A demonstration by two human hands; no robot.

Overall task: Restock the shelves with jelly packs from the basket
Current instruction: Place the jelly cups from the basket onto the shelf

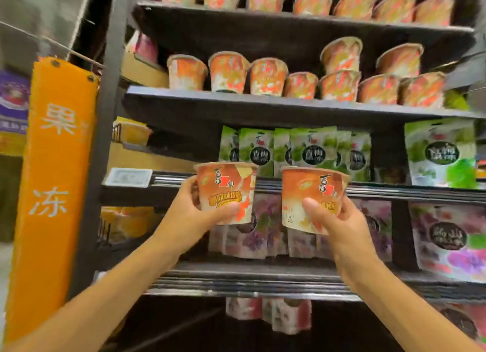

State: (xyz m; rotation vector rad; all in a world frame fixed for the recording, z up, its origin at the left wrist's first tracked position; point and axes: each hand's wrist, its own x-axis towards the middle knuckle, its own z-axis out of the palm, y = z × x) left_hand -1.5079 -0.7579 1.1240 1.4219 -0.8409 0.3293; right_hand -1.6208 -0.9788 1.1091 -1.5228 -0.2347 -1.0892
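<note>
Dark shop shelving (263, 107) fills the view. Its two upper shelves carry rows of orange cups (268, 76), some of them stacked. Green pouches (313, 151) stand on the shelf below, and purple pouches (447, 236) on the one under that. An orange banner (57, 167) with white characters hangs on the left post.

Both arms reach up in front of the green-pouch shelf. The left hand (194, 207) grips one jelly cup (226, 191) upright, thumb across its front. The right hand (339, 225) grips a second jelly cup (313, 193), tilted slightly. The two cups are side by side, near but apart, and level with that shelf's front rail.
</note>
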